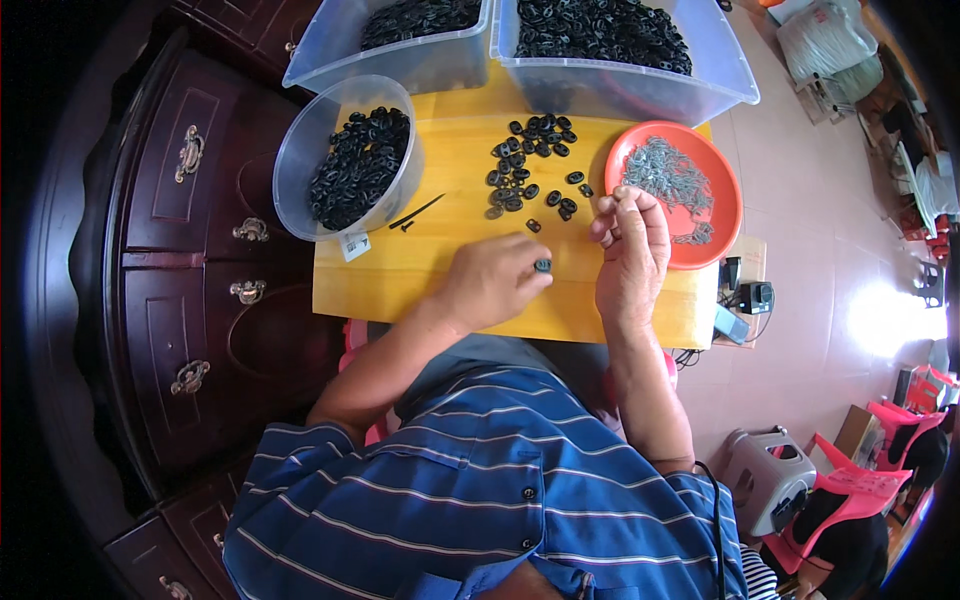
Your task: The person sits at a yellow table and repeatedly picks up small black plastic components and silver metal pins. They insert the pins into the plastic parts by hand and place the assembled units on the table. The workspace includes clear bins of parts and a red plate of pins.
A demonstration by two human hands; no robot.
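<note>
My left hand (492,282) pinches a small black two-holed oval piece (543,266), like a cord lock, above the near part of the yellow table. Beside the near rim of a red plate (730,228), my right hand (636,245) is raised with thumb and fingertips pressed together. What they hold, if anything, is too small to make out. Small silver metal pieces (665,172), perhaps springs, lie heaped in the plate. Loose black oval pieces (510,178) are scattered on the table beyond my hands, and a single one (534,226) lies nearest my left hand.
A round clear tub (290,190) of black pieces stands at the left. Two clear bins (400,62) (640,92) of black pieces line the far edge. A thin black pointed stick (418,211) lies by the tub. Dark drawers (165,250) flank the table; small devices (757,297) sit right.
</note>
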